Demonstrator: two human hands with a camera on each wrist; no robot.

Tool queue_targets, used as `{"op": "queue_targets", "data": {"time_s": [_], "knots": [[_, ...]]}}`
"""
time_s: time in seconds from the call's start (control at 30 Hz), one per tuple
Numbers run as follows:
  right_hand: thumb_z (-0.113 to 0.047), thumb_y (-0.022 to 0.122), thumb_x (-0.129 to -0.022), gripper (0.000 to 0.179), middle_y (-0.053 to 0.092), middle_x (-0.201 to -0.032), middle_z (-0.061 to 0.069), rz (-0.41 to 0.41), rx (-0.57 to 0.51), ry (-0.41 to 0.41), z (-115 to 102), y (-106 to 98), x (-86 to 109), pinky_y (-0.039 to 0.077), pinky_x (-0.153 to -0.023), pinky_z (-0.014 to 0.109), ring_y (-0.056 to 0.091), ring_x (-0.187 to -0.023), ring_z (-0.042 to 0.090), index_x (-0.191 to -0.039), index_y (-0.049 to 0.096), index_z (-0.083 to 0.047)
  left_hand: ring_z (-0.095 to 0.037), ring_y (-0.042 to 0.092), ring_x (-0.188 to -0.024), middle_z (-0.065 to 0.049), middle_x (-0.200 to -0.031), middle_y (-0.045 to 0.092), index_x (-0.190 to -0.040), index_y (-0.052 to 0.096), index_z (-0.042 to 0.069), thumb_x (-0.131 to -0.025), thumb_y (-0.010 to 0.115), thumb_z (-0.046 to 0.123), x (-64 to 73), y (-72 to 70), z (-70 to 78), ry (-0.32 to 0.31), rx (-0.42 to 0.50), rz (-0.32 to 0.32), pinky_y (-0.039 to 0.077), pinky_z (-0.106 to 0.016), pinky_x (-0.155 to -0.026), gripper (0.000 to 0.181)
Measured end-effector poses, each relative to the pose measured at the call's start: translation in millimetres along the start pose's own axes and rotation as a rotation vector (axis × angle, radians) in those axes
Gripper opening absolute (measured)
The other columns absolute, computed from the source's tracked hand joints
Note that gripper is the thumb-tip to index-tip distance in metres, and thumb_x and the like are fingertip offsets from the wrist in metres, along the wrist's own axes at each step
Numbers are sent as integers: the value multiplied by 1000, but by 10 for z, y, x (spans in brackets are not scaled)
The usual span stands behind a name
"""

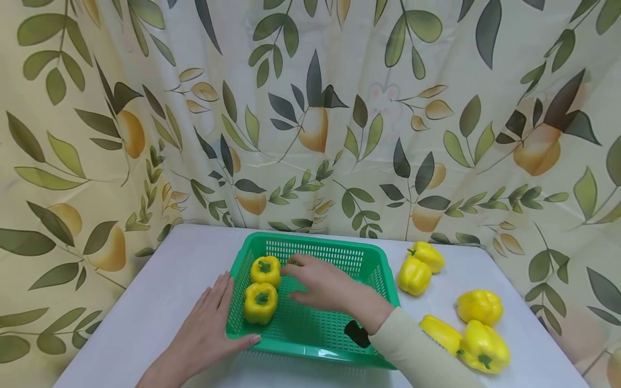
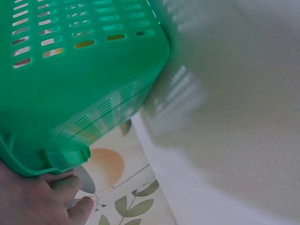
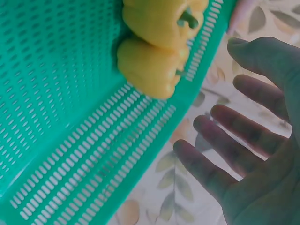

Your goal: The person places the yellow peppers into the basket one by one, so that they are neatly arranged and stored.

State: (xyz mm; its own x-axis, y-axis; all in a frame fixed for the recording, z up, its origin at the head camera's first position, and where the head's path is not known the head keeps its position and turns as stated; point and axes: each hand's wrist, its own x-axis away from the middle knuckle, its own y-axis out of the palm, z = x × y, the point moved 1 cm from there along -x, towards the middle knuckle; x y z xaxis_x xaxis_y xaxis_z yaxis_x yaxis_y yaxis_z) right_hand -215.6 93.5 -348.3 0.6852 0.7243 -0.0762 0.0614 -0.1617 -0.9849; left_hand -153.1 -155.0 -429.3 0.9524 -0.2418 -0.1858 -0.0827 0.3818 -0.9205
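A green perforated plastic basket (image 1: 310, 351) sits on the table. Two yellow bell peppers, the farther one (image 1: 266, 269) and the nearer one (image 1: 260, 304), stand stem up along its left side. My left hand (image 1: 208, 320) rests against the basket's left wall with straight fingers, its thumb lying over the front rim near the corner. Over the inside of the basket hovers my right hand (image 1: 322, 283), just right of the peppers, holding nothing. Its fingers (image 3: 222, 147) are spread and apart from the peppers (image 3: 147, 70) in the right wrist view.
Several more yellow bell peppers lie on the table to the basket's right: a back pair (image 1: 414, 276) and a front group (image 1: 485, 345), partly behind the right sleeve (image 1: 412, 345). A leaf-and-fruit patterned curtain (image 1: 310, 178) hangs behind the white table (image 1: 160, 291).
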Motion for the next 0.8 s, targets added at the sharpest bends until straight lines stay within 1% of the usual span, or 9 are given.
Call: {"op": "queue_targets", "data": {"time_s": [0.2,0.37,0.5,0.8], "knots": [[-25,73,-90,38,61,-127,-3,84,-32,13,128,-45,195,55,-96,30,59,-114,13,-127,64,-20,-37,23,-151,-19,-165,17,-156,21,-1,-74,60,81,-2,9,-2,-2,6,-8,23,-56,-122,123],[-24,75,-89,38,61,-125,-2,128,-46,23,212,-46,332,56,-94,32,60,-113,14,-125,65,-20,-36,22,-152,-19,-165,16,-156,20,-2,-74,60,82,4,22,-15,-15,19,-19,22,-56,-122,124],[-24,76,-87,39,61,-125,-1,145,-57,74,296,-63,475,56,-93,34,60,-113,16,-124,65,-20,-35,21,-152,-18,-165,16,-156,20,-1,-74,61,81,-1,29,-11,-18,14,-19,22,-55,-122,123],[-21,76,-88,38,60,-129,1,194,-115,195,474,-174,800,56,-96,43,58,-118,22,-124,65,-19,-36,22,-152,-19,-165,16,-156,20,-2,-74,62,80,2,22,-7,-19,15,-19,21,-55,-123,124]]}}
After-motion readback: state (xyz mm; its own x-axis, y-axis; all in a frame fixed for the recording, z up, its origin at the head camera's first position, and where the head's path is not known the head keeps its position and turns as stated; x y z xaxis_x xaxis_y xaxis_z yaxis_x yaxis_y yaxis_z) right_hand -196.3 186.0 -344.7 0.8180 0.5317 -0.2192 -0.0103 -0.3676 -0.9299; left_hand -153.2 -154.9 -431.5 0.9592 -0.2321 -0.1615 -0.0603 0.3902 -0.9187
